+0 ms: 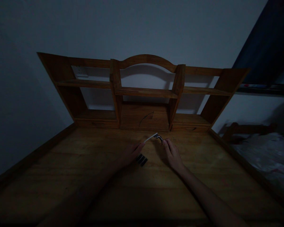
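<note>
My left hand (pixel 132 153) is closed on the handle of a slim white toothbrush (pixel 150 137), which slants up and to the right. In my right hand (pixel 172 154) is a razor (pixel 159 138) with a dark, shiny handle, its head turned to the left. The toothbrush's far end meets the razor's head, or lies very close to it; the dim light hides the exact contact. Just below my left hand, a group of small black blocks (pixel 142 160) lies side by side on the wooden desk (pixel 123 198). They are too dark to identify.
A wooden shelf unit (pixel 146 92) with several compartments stands along the back of the desk. Raised edges run down both sides. To the right are a pale, crumpled plastic-like heap (pixel 269 154) and a dark curtain (pixel 267 44). The room is dim.
</note>
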Action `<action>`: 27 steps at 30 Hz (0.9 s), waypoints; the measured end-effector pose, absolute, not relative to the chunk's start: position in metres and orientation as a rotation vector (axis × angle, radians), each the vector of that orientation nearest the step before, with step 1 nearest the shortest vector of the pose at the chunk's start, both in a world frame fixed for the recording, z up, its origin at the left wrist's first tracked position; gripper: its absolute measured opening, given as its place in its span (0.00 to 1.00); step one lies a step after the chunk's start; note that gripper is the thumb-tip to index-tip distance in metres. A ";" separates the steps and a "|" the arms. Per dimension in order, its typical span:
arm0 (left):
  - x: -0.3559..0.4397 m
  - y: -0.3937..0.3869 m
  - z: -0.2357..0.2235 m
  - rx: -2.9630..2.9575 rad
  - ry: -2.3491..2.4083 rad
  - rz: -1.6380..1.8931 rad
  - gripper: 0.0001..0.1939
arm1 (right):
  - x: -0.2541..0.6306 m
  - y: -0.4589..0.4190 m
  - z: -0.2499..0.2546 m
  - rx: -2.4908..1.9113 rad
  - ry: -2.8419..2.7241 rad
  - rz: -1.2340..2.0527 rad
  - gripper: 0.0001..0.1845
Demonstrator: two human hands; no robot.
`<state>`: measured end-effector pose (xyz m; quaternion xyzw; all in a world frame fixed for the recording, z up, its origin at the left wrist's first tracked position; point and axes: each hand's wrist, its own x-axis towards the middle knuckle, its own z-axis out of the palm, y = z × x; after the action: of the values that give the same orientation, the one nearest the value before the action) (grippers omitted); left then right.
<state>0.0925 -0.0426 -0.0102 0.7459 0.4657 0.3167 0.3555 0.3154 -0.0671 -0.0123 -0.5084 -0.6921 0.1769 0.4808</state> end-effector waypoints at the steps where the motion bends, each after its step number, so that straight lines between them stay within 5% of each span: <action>1: 0.093 -0.043 -0.010 1.922 1.202 0.827 0.29 | 0.316 -0.067 -0.012 -1.244 -1.690 0.427 0.16; 27: 0.093 -0.042 -0.010 1.886 1.203 0.819 0.30 | 0.316 -0.066 -0.014 -1.283 -1.711 0.386 0.15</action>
<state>0.0927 -0.0416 -0.0095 0.7353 0.4690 0.3192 0.3708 0.3164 -0.0656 -0.0136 -0.5224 -0.6968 0.1572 0.4656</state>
